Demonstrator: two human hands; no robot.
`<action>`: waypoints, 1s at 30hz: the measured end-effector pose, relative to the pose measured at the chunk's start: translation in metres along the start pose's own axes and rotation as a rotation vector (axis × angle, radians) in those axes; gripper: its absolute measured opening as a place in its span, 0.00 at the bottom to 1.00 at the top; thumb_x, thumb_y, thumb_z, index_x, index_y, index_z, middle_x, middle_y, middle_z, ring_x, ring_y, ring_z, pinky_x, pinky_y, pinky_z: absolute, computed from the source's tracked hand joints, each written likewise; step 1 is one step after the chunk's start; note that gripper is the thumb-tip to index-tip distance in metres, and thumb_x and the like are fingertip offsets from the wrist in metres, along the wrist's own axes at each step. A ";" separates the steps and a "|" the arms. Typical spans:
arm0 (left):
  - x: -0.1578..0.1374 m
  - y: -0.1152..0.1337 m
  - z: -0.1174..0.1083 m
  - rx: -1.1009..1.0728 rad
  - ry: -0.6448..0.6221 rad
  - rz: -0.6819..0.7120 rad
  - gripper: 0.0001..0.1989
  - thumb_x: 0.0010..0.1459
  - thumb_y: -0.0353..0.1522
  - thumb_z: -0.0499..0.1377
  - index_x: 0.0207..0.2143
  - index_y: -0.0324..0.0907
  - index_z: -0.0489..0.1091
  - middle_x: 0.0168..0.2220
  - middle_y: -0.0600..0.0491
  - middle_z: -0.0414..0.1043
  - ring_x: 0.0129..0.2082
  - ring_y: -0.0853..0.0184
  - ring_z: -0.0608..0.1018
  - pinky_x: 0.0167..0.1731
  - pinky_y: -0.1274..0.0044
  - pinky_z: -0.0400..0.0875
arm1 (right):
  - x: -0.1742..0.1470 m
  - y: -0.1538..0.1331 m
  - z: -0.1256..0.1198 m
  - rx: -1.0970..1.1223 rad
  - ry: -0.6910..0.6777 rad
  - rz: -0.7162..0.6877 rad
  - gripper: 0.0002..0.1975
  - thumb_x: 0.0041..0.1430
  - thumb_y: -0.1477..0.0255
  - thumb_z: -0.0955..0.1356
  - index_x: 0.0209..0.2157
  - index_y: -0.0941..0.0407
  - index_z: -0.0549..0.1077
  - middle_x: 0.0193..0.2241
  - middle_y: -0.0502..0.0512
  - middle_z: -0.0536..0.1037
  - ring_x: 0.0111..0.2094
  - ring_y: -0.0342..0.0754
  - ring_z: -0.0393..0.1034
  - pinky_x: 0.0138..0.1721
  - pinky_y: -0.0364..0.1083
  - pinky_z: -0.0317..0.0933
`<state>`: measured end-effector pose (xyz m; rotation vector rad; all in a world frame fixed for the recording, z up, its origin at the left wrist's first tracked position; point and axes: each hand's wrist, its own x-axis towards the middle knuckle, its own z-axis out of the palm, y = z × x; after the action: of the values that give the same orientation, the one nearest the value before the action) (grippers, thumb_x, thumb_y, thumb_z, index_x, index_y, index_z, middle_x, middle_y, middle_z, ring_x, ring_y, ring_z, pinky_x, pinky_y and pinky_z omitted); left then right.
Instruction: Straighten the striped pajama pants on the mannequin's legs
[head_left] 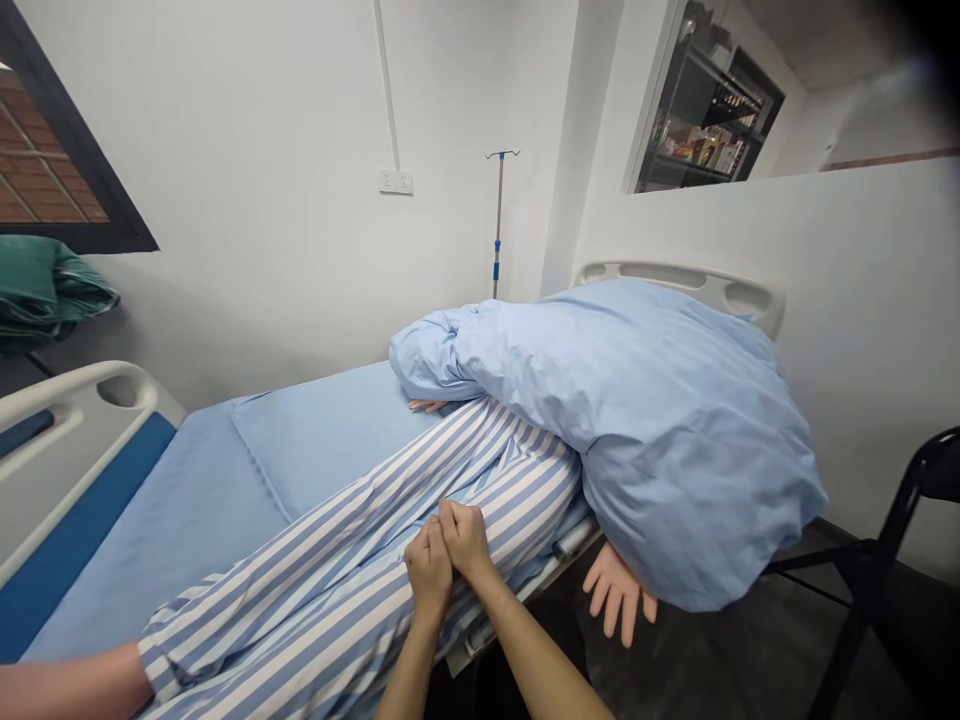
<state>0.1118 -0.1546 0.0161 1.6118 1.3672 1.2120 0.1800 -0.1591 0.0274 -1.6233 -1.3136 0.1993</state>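
Our left hand (430,567) and right hand (465,537) are curled into fists, touching, over the striped trousers (341,575) on the bed (217,470); whether they pinch cloth, we cannot tell. We'd best use gentle, even pressure.

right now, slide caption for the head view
Left hand beside right hand, both curled, over striped trousers on a bed

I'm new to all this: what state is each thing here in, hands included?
Left hand: curled shut, against the right.
Right hand: curled shut; grip on anything unclear.
Striped trousers: worn, creased, legs stretched out.
Quilt: heaped, near side hanging down.
Hand below quilt: open, fingers spread.
Sheet: spread out, creased.
Pole: upright, foot hidden.
Green cloth: bunched.
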 end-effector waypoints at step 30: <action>0.003 0.023 0.030 -0.255 0.033 -0.134 0.17 0.48 0.40 0.47 0.12 0.40 0.53 0.12 0.59 0.53 0.17 0.75 0.57 0.18 0.81 0.52 | 0.006 0.023 -0.015 -0.006 0.028 -0.039 0.19 0.56 0.69 0.54 0.14 0.58 0.60 0.12 0.48 0.60 0.16 0.38 0.51 0.21 0.40 0.44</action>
<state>0.1481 -0.1545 0.0281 1.3088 1.2620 1.2799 0.2065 -0.1608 0.0200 -1.5984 -1.3249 0.1485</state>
